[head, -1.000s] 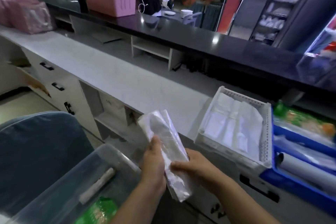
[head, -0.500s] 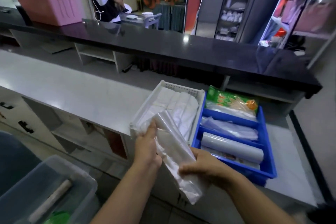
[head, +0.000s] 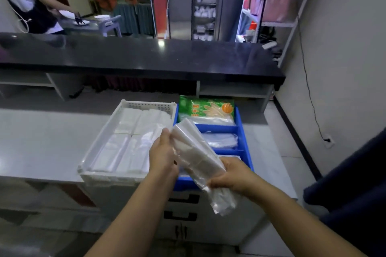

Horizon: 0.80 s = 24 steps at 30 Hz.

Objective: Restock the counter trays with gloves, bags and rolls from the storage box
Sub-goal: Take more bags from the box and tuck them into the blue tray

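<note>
A long pack of clear plastic bags (head: 196, 152) is held slantwise in both hands over the front of the blue tray (head: 243, 131). My left hand (head: 164, 152) grips its upper end, my right hand (head: 231, 175) its lower part. The white perforated tray (head: 104, 129) to the left holds flat stacks of clear bags. In the blue tray's far compartment lies a green glove pack (head: 206, 107), and a clear bag bundle (head: 221, 140) fills the middle one. The near compartment is mostly hidden by the pack.
Both trays sit on a grey counter (head: 41, 144) above drawers with black handles (head: 180, 216). A black raised counter (head: 135, 54) runs behind. A dark blue chair back (head: 351, 190) stands at the right. A person works at a table far left.
The view has swung right, so the storage box has left the frame. The bag pack in both hands has shifted from in front of the white tray to over the blue tray.
</note>
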Available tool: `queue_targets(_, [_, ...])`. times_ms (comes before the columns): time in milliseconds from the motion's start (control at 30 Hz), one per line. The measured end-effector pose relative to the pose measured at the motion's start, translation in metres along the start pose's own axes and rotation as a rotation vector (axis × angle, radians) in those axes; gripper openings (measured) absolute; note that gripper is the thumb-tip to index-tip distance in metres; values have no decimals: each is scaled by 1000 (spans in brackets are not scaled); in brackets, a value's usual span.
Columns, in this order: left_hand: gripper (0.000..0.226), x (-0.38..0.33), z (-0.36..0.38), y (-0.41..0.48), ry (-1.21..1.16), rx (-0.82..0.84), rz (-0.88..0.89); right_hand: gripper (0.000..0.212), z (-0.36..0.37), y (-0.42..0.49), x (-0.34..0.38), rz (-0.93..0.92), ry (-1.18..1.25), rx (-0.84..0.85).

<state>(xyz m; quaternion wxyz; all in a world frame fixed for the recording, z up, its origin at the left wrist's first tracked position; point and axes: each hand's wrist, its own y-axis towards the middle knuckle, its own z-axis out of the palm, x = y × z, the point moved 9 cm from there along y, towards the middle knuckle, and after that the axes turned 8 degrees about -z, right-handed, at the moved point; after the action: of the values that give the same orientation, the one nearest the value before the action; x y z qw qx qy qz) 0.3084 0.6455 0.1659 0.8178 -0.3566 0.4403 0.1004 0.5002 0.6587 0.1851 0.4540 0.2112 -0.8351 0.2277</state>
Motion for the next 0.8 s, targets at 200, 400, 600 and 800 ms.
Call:
queue_targets(200, [13,-26,51,46,315,132,180,23,-67,12,-31,104,-16,-103])
queue_targets(400, [8,-13,105,104,1190,268,473,30,-131,46,-53,219,-34,-244])
queue_targets(600, [25,41,149,138,1814,490,684,27,-168,100,-50,227,-282,-348])
queue_targets(800, [46,59,148,157,2004,459,648,28,-177,126,-49,231,-393,-388])
